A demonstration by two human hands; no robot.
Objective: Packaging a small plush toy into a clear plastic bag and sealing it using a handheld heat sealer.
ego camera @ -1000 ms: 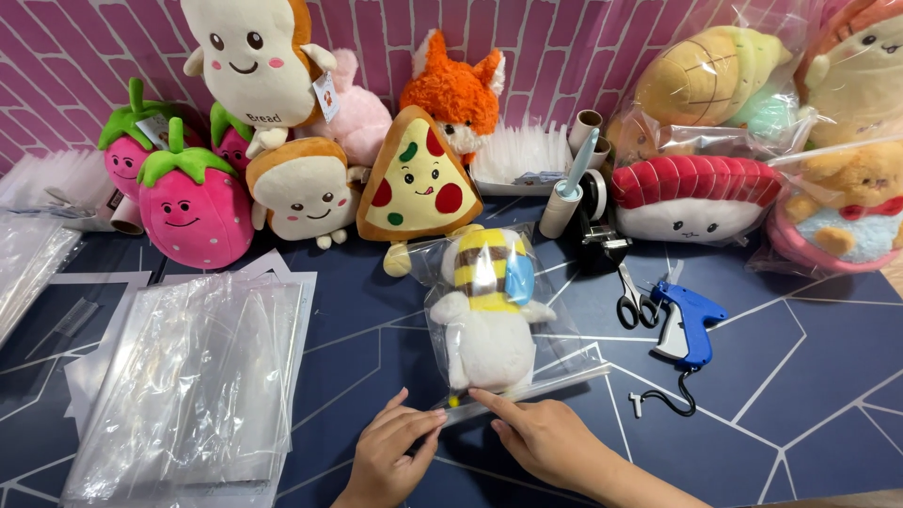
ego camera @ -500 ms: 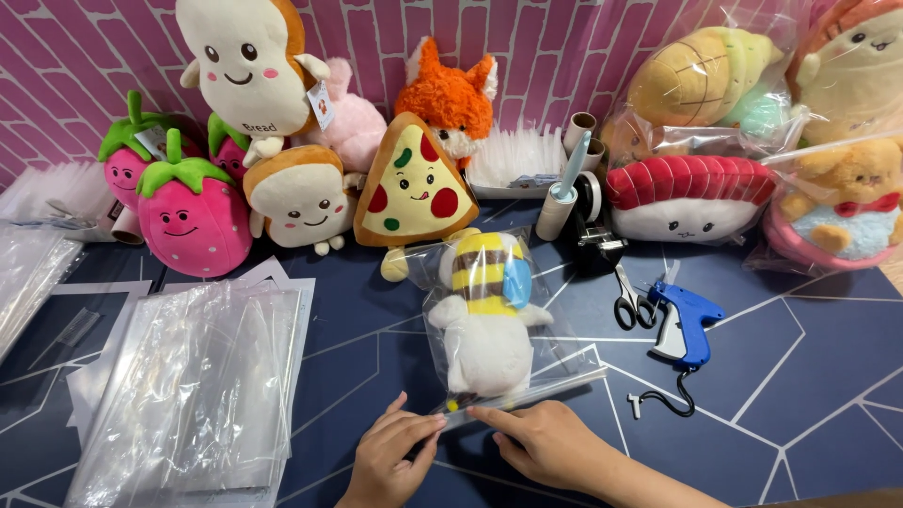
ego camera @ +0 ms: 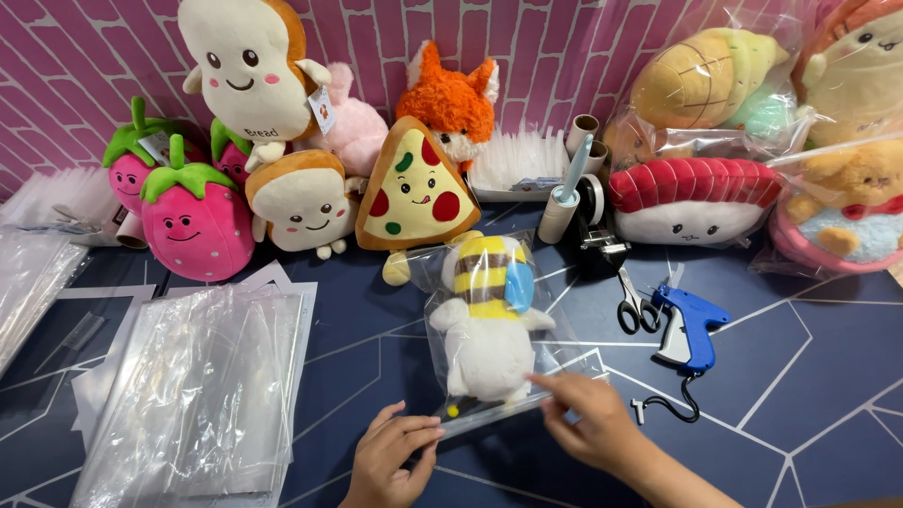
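Observation:
A white plush toy with a yellow-and-brown striped top [ego camera: 487,320] lies inside a clear plastic bag [ego camera: 442,282] on the dark blue table [ego camera: 809,376]. My left hand [ego camera: 393,456] pinches the bag's near flap at its left end. My right hand [ego camera: 588,423] presses the same flap with its fingertips just below the toy's feet. The bag's open end faces me.
A stack of clear bags [ego camera: 198,395] lies to the left. Scissors [ego camera: 635,306], a blue tagging gun [ego camera: 689,325] and a lint roller [ego camera: 564,193] sit to the right. Plush strawberries [ego camera: 193,221], bread toys, a pizza slice [ego camera: 414,193], a fox and bagged toys line the pink brick wall.
My right hand has slid right along the bag's flap, away from my left hand. The view has shifted slightly; the bagged toy stays in place.

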